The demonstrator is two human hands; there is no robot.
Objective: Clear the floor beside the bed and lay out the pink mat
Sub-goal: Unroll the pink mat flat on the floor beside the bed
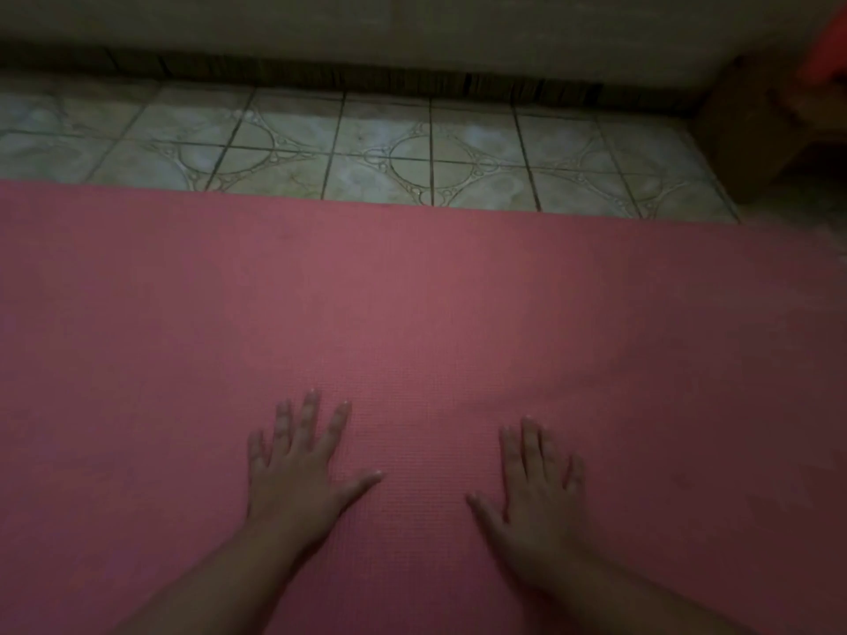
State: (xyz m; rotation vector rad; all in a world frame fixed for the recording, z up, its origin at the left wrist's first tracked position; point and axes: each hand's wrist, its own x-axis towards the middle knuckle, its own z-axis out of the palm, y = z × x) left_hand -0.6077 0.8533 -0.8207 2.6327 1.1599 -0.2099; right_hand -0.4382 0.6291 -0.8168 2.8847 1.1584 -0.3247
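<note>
One pink mat (412, 304), unrolled flat, covering most of the visible floor and running off the left, right and near sides of view; its far edge lies straight across the tiles. Tiled floor (380, 153): pale tiles with ring pattern, a bare strip between mat's far edge and bed base. Bed (366, 29): pale side panel, dark gap beneath. Brown box-like item (742, 130) at the strip's right end, dim and blurred. Left hand (293, 474) and right hand (541, 492): palms down on mat near its near edge, fingers spread wide, holding nothing, set apart from each other.
</note>
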